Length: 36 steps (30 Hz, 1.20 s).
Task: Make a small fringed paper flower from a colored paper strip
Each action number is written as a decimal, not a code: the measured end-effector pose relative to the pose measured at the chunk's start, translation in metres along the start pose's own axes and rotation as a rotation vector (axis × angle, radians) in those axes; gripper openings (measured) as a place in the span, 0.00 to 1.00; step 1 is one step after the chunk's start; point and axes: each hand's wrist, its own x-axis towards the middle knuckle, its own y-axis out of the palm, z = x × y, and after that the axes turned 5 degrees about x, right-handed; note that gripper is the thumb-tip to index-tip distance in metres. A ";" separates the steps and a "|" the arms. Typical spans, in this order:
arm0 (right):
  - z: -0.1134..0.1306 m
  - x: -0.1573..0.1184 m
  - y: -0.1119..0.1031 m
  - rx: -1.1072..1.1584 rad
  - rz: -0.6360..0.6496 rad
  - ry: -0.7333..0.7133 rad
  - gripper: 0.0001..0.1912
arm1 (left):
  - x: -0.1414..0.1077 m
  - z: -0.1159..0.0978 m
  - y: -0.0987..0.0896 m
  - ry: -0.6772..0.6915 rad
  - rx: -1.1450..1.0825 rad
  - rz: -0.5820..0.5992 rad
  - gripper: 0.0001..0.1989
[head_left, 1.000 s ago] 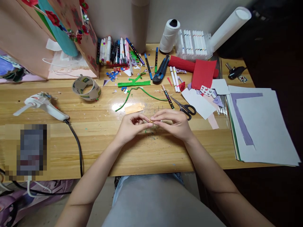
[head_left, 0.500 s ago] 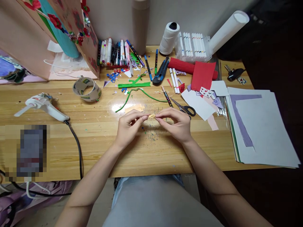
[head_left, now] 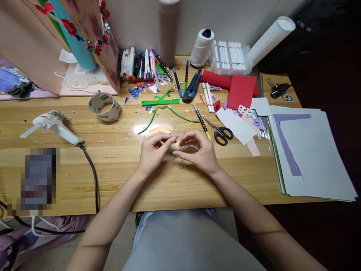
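My left hand [head_left: 152,154] pinches a small pale-yellow piece of crumpled paper [head_left: 177,143] between thumb and fingertips. My right hand [head_left: 202,155] is just to its right, thumb and fingers apart in a loose curve around the paper's free side; it does not seem to grip it. Behind my left hand lies a flat pale-orange paper strip [head_left: 161,130]. A green wrapped stem [head_left: 180,115] curves across the table beyond both hands. Black-handled scissors [head_left: 221,135] lie beside a dark marker with a yellow end [head_left: 200,119], to the right of my right hand.
On the left are a white glue gun [head_left: 58,130] with a black cord and a tape roll [head_left: 105,113]. A blue utility knife [head_left: 192,86], red crepe paper [head_left: 242,92] and a thread cone [head_left: 201,49] stand or lie farther back. Paper sheets [head_left: 324,150] are stacked right.
My right hand has let go of the yellow paper; its fingers have spread and the hand has shifted slightly left. My left hand still pinches the piece. More of the scissors shows.
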 end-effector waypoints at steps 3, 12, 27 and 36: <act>0.001 -0.001 0.005 0.002 -0.035 -0.017 0.10 | 0.000 0.000 0.000 0.008 -0.002 0.005 0.09; 0.001 -0.002 0.004 0.005 -0.042 -0.060 0.08 | 0.001 -0.002 0.000 0.013 0.011 0.007 0.09; -0.002 -0.002 0.002 0.300 0.012 0.090 0.10 | 0.002 -0.003 -0.003 -0.004 -0.111 0.001 0.12; -0.005 0.001 -0.002 0.253 -0.006 0.119 0.10 | 0.002 0.001 -0.003 0.012 -0.188 0.005 0.13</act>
